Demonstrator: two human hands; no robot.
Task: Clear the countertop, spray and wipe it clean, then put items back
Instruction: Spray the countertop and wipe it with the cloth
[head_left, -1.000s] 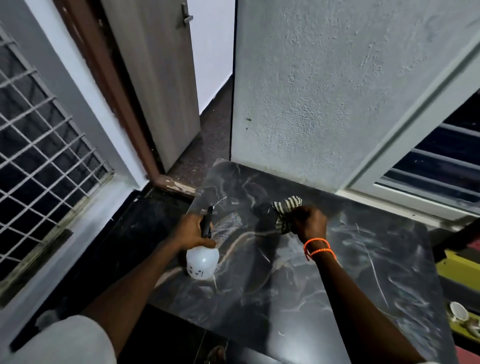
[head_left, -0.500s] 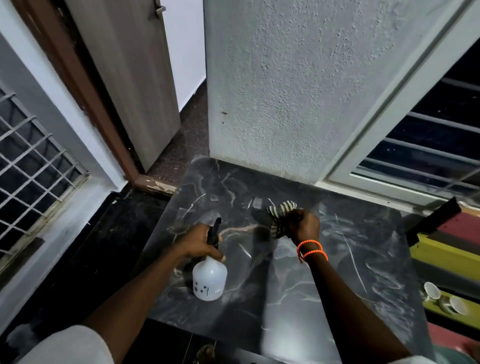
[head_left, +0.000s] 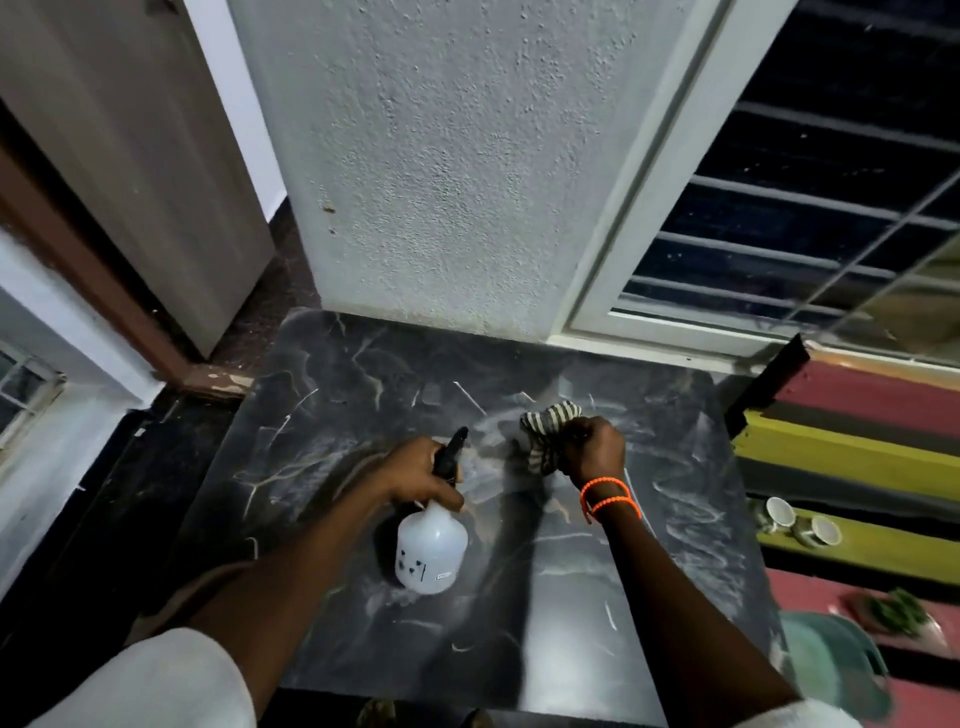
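Observation:
A dark marble countertop (head_left: 322, 483) with pale veins fills the middle of the view and shows wet streaks. My left hand (head_left: 415, 473) grips the black trigger head of a translucent white spray bottle (head_left: 430, 551), whose base rests on or just above the counter. To its right, my right hand (head_left: 595, 447), with orange bands on the wrist, is closed on a bunched black-and-white striped cloth (head_left: 545, 431) pressed on the counter.
A rough white wall (head_left: 467, 156) rises behind the counter, with a barred window (head_left: 810, 208) to its right and a grey door (head_left: 135, 171) to its left. On striped steps at right stand two small cups (head_left: 800, 522), a green plant (head_left: 898, 610) and a teal basin (head_left: 831, 670).
The spray bottle has come down and nearer to me in my left hand. The view has shifted right, bringing the cups and steps into sight. The cloth hand stays about where it was.

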